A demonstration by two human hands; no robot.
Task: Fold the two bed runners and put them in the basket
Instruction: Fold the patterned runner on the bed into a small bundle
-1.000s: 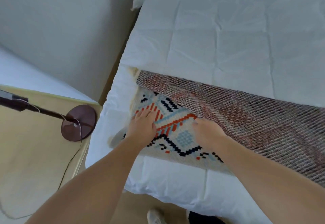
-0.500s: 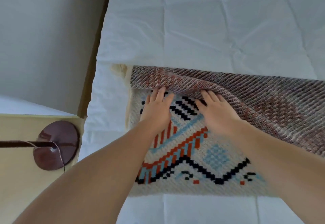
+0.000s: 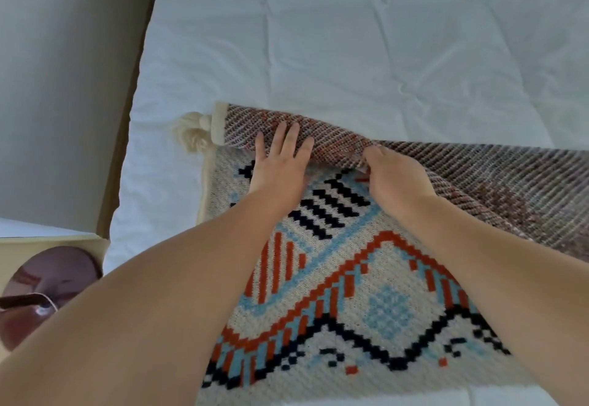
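Woven in cream, rust, pale blue and black, the bed runner (image 3: 350,294) lies across the near end of the white bed (image 3: 318,39), its tasselled corner (image 3: 191,131) towards the bed's left side. Its far long edge is turned towards the person as a flap (image 3: 478,176), showing the brownish reverse.

The left hand (image 3: 280,169) lies flat on that flap near the corner. Its fingers are straight and pressing, so its grip is open. The right hand (image 3: 395,182) has its fingers curled at the flap's free edge, tips hidden beneath, and it appears to grip the cloth there.

This looks like the first lengthwise fold of the first runner, only partly made. The flap is narrow at the corner and wider off to the right, so the next move probably calls for squaring the free edge with the near long edge, then smoothing along the crease. No basket or second runner is in view.
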